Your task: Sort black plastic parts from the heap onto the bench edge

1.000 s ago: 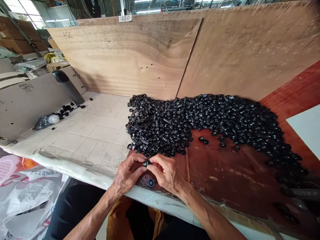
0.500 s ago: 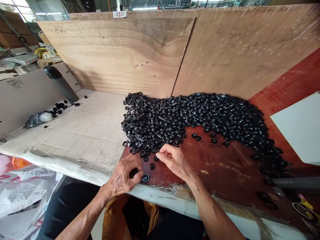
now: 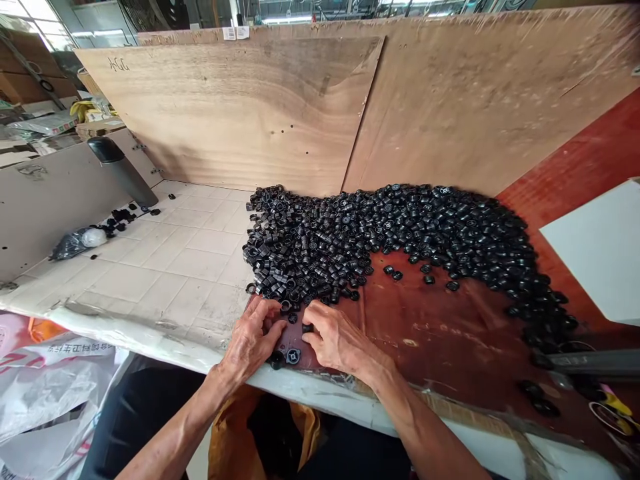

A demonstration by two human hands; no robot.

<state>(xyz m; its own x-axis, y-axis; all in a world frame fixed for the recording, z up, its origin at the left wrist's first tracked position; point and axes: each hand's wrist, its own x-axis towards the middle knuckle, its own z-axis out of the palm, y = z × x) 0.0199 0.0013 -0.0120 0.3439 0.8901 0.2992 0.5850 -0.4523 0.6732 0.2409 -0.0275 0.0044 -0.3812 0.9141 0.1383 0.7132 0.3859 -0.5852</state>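
The right hand (image 3: 337,337) is pinching a small black piece (image 3: 307,328) in its grip. The left hand (image 3: 253,333) is bending just left of it, grip a bit wide. A cross-marked cap (image 3: 293,356) is lying between them, nearer the person; the black heap (image 3: 320,247) is sitting just past both.

Mfg wkshp, 1 blk parts heap (image 3: 400,223), cardbd boxes (image 3: 15,87)

On the counter (image 3: 200,247), a pile of parts (image 3: 390,227) is lying before a board (image 3: 235,113). 2 loose parts (image 3: 293,356) are sitting nearer the front edge. To the pile's left, a bottle (image 3: 131,179) is resting behind a bag (image 3: 69,245).
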